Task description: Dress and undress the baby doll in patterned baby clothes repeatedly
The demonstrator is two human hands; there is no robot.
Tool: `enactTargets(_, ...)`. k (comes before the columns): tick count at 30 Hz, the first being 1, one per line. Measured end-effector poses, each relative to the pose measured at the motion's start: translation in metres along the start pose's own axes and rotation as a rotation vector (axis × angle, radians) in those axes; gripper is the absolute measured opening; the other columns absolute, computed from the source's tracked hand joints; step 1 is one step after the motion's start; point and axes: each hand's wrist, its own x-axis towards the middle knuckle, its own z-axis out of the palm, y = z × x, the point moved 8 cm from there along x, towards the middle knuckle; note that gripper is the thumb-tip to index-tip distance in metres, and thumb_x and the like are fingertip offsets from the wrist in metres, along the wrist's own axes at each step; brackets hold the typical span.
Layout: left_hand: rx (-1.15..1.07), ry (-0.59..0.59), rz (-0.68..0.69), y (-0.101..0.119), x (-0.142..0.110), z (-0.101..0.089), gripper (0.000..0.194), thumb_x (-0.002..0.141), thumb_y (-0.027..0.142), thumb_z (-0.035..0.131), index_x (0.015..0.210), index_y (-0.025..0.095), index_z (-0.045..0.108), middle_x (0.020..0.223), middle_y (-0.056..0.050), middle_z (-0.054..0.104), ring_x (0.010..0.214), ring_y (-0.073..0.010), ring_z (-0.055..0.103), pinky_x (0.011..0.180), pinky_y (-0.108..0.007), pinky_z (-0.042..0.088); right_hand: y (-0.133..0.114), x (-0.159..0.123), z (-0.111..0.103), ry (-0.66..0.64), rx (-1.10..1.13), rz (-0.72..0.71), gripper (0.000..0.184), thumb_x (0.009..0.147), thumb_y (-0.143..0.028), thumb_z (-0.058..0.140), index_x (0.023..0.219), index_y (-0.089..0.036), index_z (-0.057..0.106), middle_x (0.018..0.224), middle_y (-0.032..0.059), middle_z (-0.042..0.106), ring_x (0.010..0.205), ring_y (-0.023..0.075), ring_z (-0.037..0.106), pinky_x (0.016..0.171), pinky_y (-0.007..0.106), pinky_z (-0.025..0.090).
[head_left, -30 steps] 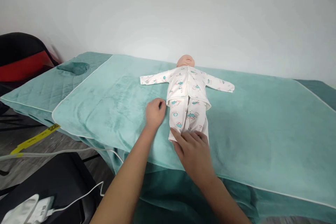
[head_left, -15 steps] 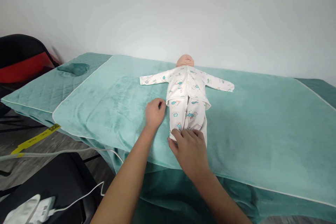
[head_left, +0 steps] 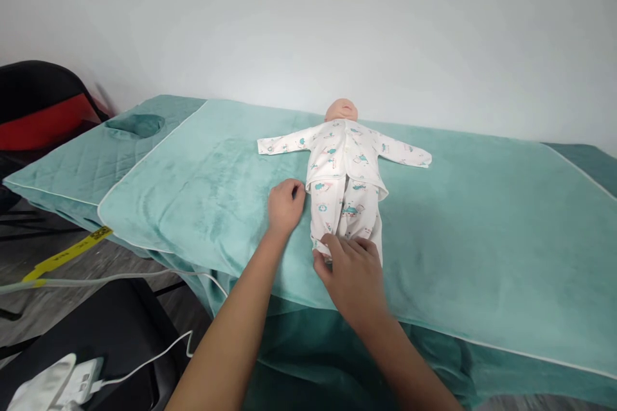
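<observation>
A baby doll (head_left: 341,110) lies on its back on the bed, head toward the wall. It wears a white printed jacket (head_left: 332,151) with both sleeves spread out to the sides, and matching trousers (head_left: 325,205). At the lower trouser legs, my right hand (head_left: 354,273) bends its fingers over the fabric and pinches the cuff between thumb and fingers. My left hand (head_left: 286,205) rests on the bed beside the doll's hip, curled closed against the jacket hem and trouser side. Its fingertips are hidden, so what it holds, if anything, does not show.
A green velvety cover (head_left: 482,237) with white piping spreads over the bed. At left lie a quilted section with a face hole (head_left: 139,125) and a yellow tag (head_left: 72,253). A black chair (head_left: 96,340) carries a white charger (head_left: 80,382) with a cable. The wall (head_left: 308,38) stands behind.
My right hand has shifted slightly to the right, and the trouser cuff under its fingers is more bunched. My left hand stays beside the doll's hip.
</observation>
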Motion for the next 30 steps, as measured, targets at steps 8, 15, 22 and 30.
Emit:
enactTargets(8, 0.011, 0.012, 0.003, 0.000, 0.000, 0.000, 0.022, 0.091, 0.029, 0.048, 0.081, 0.022, 0.066, 0.085, -0.004, 0.073, 0.080, -0.0192, 0.064, 0.074, -0.031, 0.045, 0.005, -0.012, 0.001, -0.031, 0.008, -0.146, 0.019, 0.096, -0.026, 0.054, 0.113, -0.021, 0.062, 0.092, 0.0055, 0.072, 0.087, 0.0212, 0.065, 0.089, 0.039, 0.035)
enactTargets(15, 0.018, 0.006, 0.005, -0.001, 0.001, 0.001, 0.021, 0.091, 0.028, 0.048, 0.081, 0.022, 0.066, 0.085, -0.003, 0.073, 0.079, -0.0189, 0.064, 0.074, -0.031, 0.044, 0.010, -0.022, -0.010, 0.086, 0.123, -0.156, 0.021, 0.095, -0.019, 0.054, 0.114, -0.021, 0.061, 0.094, 0.0045, 0.072, 0.090, 0.0215, 0.064, 0.093, 0.040, 0.038)
enactTargets(22, 0.032, 0.007, 0.001, 0.000, 0.001, 0.000, 0.018, 0.089, 0.025, 0.050, 0.082, 0.022, 0.066, 0.086, -0.003, 0.073, 0.080, -0.0191, 0.064, 0.075, -0.032, 0.044, 0.002, -0.024, -0.032, 0.164, 0.193, -0.122, 0.024, 0.090, -0.010, 0.055, 0.112, -0.019, 0.059, 0.077, 0.0008, 0.065, 0.075, 0.0179, 0.058, 0.086, 0.038, 0.042)
enactTargets(30, 0.007, 0.011, 0.016, -0.001, 0.001, 0.000, 0.020, 0.090, 0.027, 0.048, 0.081, 0.021, 0.066, 0.085, -0.003, 0.073, 0.078, -0.0186, 0.064, 0.073, -0.031, 0.044, -0.004, -0.025, -0.024, 0.109, 0.192, -0.135, 0.024, 0.090, -0.011, 0.057, 0.114, -0.017, 0.059, 0.088, 0.0023, 0.069, 0.085, 0.0197, 0.060, 0.092, 0.041, 0.041)
